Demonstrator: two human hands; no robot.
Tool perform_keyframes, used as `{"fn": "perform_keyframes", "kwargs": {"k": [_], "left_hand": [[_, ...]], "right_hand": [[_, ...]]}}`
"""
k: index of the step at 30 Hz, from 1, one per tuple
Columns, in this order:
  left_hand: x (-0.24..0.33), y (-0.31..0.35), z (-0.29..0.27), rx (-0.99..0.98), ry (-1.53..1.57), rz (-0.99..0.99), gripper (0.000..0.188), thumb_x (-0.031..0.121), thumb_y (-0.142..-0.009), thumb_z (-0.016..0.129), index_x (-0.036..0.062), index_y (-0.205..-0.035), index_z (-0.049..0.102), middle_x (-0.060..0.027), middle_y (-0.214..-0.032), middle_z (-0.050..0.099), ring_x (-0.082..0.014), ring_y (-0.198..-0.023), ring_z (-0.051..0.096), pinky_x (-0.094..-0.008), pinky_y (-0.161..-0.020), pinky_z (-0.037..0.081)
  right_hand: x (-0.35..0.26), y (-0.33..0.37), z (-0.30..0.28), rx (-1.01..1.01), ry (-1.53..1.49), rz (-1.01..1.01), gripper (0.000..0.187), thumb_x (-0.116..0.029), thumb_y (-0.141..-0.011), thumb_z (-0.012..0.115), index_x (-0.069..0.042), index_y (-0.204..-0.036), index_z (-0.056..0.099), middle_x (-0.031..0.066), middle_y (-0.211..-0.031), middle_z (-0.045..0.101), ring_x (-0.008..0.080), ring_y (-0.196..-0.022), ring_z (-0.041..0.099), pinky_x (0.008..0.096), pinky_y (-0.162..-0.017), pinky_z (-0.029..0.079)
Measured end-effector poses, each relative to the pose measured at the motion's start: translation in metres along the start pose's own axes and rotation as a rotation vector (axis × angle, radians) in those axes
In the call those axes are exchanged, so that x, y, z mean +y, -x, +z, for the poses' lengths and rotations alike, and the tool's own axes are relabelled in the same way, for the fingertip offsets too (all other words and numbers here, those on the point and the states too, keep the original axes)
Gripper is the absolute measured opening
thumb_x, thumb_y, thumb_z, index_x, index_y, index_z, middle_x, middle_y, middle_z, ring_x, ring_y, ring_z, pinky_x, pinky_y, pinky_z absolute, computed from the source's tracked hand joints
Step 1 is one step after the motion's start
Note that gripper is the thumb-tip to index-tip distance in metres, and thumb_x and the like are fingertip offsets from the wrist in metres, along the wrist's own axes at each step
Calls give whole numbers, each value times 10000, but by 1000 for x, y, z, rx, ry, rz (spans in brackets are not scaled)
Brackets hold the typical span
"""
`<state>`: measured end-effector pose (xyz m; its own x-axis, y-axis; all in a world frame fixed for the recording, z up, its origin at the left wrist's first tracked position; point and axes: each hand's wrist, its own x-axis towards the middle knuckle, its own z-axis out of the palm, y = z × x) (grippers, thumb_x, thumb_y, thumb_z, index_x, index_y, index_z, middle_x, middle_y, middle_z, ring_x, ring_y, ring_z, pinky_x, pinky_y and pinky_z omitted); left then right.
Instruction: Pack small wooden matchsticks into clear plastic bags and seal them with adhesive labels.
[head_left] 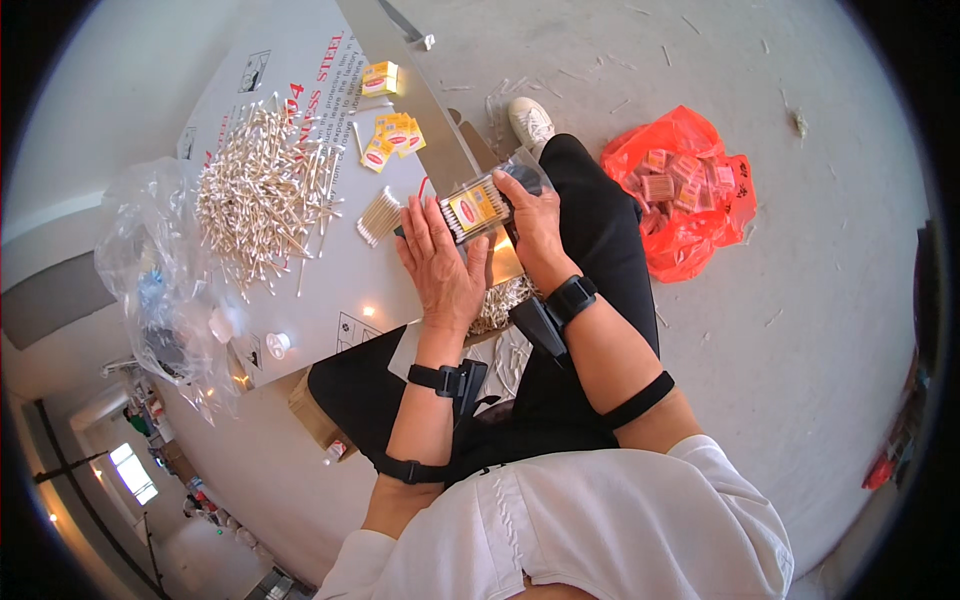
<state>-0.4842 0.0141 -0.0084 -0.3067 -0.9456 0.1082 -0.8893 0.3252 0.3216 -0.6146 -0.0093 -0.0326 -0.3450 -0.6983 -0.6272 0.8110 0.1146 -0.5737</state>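
My right hand [535, 225] grips a clear plastic box of cotton swabs [474, 208] with a yellow label card inside, thumb on its top end. My left hand [440, 265] lies flat along the opposite end of the box, fingers stretched out and touching it. Just left of those fingers, a small row of loose cotton swabs [379, 217] rests on the tabletop. Several yellow label cards [393, 140] are fanned out farther back, with a stack of yellow cards [379, 78] beyond them. The undersides of both hands are hidden.
A large heap of cotton swabs [262, 195] covers the table's left part, beside a crumpled clear plastic bag [150, 275] and a small white cap [278, 345]. Swabs fill a container [505, 303] below my hands. On the floor to the right stands a red plastic bag [675, 245] of packed boxes.
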Motion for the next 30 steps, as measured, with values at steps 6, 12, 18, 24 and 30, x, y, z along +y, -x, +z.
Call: {"fn": "perform_keyframes", "kwargs": {"k": [6, 12, 18, 24, 30], "left_hand": [[-2, -2, -4, -81, -206, 33, 766, 503, -956, 455, 30, -1510, 216, -206, -1565, 200, -403, -1449, 156, -605, -1127, 136], [-1, -3, -3, -101, -196, 32, 768, 490, -955, 471, 17, -1506, 220, -206, -1562, 212, -383, -1454, 160, -613, -1124, 133], [-3, -4, -2, -109, -173, 65, 784, 508, -961, 444, 1, -1505, 198, -204, -1574, 180, -385, -1458, 146, -601, -1132, 117], [-4, 2, 4, 32, -58, 14, 794, 536, -968, 397, 1, -1511, 175, -204, -1582, 150, -391, -1466, 110, -599, -1137, 95], [-3, 1, 3, -82, -160, -10, 791, 525, -967, 409, 3, -1513, 173, -204, -1584, 147, -389, -1468, 104, -599, -1138, 85]], "right_hand": [[0, 2, 2, -6, -16, -4, 155, -121, -839, 735, 10, -879, 662, 49, -808, 679, 128, -680, 624, 281, -649, 511], [4, -4, -1, -5, -29, -9, 164, -121, -833, 739, 13, -882, 659, 57, -816, 681, 139, -681, 628, 289, -649, 513], [3, -3, -1, -14, 29, -40, 168, -124, -828, 743, 17, -862, 658, 64, -797, 680, 149, -657, 627, 294, -625, 512], [2, -1, 1, -5, -11, -24, 172, -135, -835, 740, 15, -853, 658, 67, -793, 679, 147, -657, 630, 291, -627, 514], [0, 0, 1, -11, 14, -8, 188, -146, -837, 741, 18, -875, 657, 69, -811, 681, 147, -682, 635, 295, -641, 518]]}}
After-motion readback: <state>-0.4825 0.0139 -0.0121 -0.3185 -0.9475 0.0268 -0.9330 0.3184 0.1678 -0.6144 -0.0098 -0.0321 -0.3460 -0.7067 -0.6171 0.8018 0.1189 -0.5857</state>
